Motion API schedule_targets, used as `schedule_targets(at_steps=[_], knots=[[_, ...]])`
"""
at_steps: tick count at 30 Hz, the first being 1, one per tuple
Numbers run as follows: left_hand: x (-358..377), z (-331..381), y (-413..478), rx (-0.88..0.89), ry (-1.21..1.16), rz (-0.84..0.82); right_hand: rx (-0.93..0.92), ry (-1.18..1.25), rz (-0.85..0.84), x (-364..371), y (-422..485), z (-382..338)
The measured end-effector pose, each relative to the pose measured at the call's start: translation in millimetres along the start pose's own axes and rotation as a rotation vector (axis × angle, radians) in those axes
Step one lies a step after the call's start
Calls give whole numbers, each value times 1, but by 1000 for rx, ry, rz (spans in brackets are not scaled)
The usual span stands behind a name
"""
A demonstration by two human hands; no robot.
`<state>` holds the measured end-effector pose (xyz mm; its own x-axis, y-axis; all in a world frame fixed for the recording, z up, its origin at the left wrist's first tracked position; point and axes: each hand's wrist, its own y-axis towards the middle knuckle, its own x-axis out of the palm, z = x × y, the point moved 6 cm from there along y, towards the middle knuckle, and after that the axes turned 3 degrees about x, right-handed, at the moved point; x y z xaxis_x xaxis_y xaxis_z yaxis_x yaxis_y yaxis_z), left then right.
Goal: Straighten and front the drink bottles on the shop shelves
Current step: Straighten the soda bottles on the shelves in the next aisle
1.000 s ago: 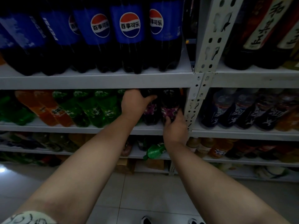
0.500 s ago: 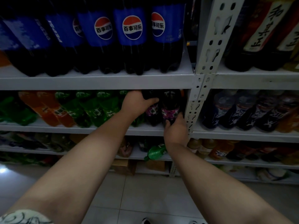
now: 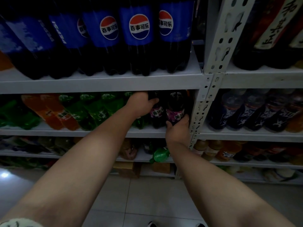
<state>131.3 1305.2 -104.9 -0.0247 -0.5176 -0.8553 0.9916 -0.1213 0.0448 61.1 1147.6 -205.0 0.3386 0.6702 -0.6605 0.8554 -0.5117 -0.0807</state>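
The white perforated steel shelving rack (image 3: 98, 132) carries large dark cola bottles with blue labels (image 3: 137, 38) on its upper shelf. Green plastic bottles (image 3: 96, 110) lean on the middle shelf. At that shelf's right end, beside the upright, stand two bottles. The left hand (image 3: 141, 105) grasps the left dark purple-labelled plastic bottle (image 3: 157, 112) at its shoulder. The right hand (image 3: 177, 130) grasps the right dark purple-labelled plastic bottle (image 3: 175, 110) at its base, at the front edge.

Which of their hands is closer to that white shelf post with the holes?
Right. The right hand grips the purple-label bottle just beside the post; the left hand holds the neighbouring bottle, farther left.
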Motion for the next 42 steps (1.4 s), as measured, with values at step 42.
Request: schedule_targets(at_steps=[42], knots=[[-4,-13,3,45,-94,-50,151,26,109,19,-1,-11]])
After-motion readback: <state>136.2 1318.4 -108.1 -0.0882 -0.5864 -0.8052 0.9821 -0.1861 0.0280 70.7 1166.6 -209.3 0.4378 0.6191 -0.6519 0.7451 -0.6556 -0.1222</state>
